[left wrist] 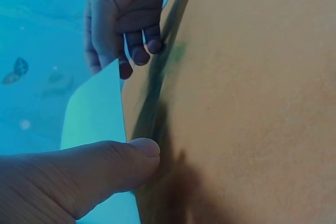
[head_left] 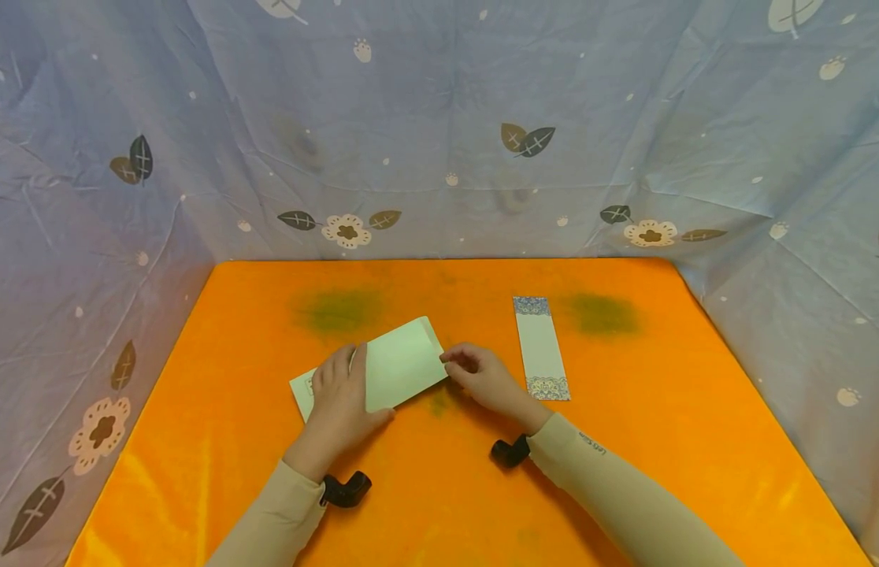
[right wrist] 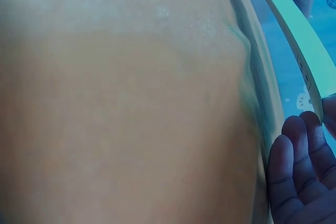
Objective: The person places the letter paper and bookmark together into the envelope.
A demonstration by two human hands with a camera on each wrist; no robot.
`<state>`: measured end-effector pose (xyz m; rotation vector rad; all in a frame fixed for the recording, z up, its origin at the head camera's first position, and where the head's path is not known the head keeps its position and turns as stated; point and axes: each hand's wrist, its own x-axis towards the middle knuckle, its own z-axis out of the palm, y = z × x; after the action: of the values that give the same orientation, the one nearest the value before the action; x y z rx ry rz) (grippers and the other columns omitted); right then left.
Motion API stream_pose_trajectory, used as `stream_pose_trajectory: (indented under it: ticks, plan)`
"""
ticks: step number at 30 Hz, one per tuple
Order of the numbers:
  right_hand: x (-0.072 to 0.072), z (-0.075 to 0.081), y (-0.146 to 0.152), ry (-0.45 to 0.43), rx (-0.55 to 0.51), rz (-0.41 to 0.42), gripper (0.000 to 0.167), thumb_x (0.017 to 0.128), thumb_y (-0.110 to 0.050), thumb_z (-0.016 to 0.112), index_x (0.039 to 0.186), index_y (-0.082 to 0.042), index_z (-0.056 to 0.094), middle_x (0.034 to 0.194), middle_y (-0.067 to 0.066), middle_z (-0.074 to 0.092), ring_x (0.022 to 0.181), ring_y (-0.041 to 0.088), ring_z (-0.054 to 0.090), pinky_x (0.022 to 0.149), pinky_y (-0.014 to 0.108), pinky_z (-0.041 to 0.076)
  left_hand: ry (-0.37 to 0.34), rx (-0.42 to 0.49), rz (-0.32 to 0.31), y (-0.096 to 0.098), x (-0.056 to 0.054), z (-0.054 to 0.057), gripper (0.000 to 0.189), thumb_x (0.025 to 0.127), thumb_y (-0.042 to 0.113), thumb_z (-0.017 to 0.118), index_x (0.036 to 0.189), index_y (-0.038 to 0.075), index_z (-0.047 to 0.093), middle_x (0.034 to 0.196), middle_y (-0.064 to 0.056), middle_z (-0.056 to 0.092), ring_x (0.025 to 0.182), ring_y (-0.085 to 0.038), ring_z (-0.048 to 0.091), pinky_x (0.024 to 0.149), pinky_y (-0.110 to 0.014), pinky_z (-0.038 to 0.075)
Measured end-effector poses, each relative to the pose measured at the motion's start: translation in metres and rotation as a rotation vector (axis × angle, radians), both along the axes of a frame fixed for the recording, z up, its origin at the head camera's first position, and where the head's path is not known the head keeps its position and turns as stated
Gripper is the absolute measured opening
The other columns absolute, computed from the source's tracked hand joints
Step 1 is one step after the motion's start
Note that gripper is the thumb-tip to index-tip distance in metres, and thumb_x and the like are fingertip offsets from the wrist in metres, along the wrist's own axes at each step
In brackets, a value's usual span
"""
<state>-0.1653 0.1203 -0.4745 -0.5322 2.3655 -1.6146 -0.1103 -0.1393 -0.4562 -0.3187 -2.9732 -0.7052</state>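
A pale green envelope (head_left: 404,364) slants across the middle of the orange table, small printed marks at its left end and a narrow flap-like strip at its right end. My left hand (head_left: 340,398) grips it from the left, fingers over its face. In the left wrist view, that hand's thumb (left wrist: 113,171) crosses the envelope's edge. At the envelope's right end, my right hand (head_left: 485,379) pinches the corner between thumb and fingertips. The right wrist view shows the envelope (right wrist: 296,30) nearly edge-on, its corner at the fingers (right wrist: 299,140).
Right of the hands lies a long white card (head_left: 542,346) with blue lace patterns at both ends. The table (head_left: 269,307) has an orange cloth with dark green smudges. A patterned blue-grey curtain (head_left: 439,157) stands behind and on both sides. Black curved pieces (head_left: 347,490) sit at both wrists.
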Motion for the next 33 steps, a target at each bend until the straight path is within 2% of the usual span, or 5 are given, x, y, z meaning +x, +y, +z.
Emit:
stream_pose_trajectory:
  ticks: [9,14,21,27,33]
  plan:
    - [-0.004,-0.001,0.015,-0.085,0.001,-0.020,0.024,0.100,-0.025,0.056,0.118,-0.013,0.065,0.109,0.005,0.065,0.087,0.024,0.060,0.070,0.034,0.054,-0.003,0.014,-0.007,0.001,0.001,-0.002,0.114,0.068,0.041,0.087,0.150,-0.003,0.022,0.147,-0.026,0.025,0.133,-0.045,0.021,0.106,-0.059,0.014]
    - [-0.007,-0.001,0.033,-0.071,0.059,-0.080,0.029,0.099,-0.029,0.057,0.121,-0.011,0.064,0.111,0.005,0.066,0.085,0.022,0.062,0.070,0.035,0.054,-0.009,0.013,-0.008,0.001,0.001,-0.004,0.112,0.069,0.041,0.087,0.150,-0.003,0.024,0.146,-0.026,0.026,0.133,-0.044,0.022,0.106,-0.059,0.014]
    - [-0.010,0.001,0.056,-0.045,0.095,-0.122,0.027,0.100,-0.024,0.057,0.121,-0.008,0.062,0.110,0.006,0.067,0.087,0.021,0.064,0.072,0.035,0.055,-0.018,0.007,-0.018,0.001,0.001,-0.005,0.110,0.070,0.042,0.086,0.150,-0.002,0.024,0.146,-0.025,0.026,0.133,-0.043,0.022,0.107,-0.059,0.014]
    - [-0.016,0.006,0.077,-0.008,0.065,-0.128,0.032,0.100,-0.023,0.056,0.124,-0.002,0.059,0.115,0.015,0.064,0.090,0.029,0.064,0.073,0.039,0.056,-0.023,0.011,-0.022,0.001,0.002,-0.005,0.109,0.071,0.042,0.085,0.150,-0.002,0.024,0.146,-0.025,0.025,0.134,-0.044,0.021,0.107,-0.059,0.013]
    - [-0.021,0.013,0.100,-0.050,0.059,-0.163,0.039,0.100,-0.024,0.057,0.130,0.001,0.053,0.113,0.020,0.059,0.096,0.034,0.061,0.079,0.044,0.054,-0.019,0.012,-0.024,0.002,0.003,-0.005,0.110,0.071,0.042,0.086,0.150,-0.002,0.023,0.147,-0.025,0.025,0.134,-0.044,0.021,0.107,-0.059,0.013]
